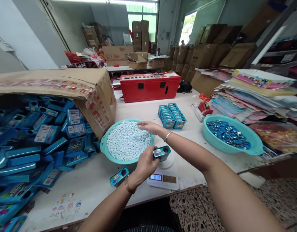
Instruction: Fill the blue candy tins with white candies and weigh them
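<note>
While the left hand grips a blue Caramelo tin with a round opening in its top, the right hand reaches palm down, fingers stretched out, over the right side of the pale-blue candy pellets; whether its palm holds any pellets cannot be told. The pellets fill a turquoise basin just left of the held tin. That tin is over a white digital scale with a lit display; contact between them is unclear. Near and left of the scale, a second tin stands by the left wrist. Farther left, a cardboard carton lies open, with many blue tins spilling from it. Beyond the right hand, a block of tins stands in rows; to the right, an oval tub holds round blue caps. On the far side sits a red machine.
</note>
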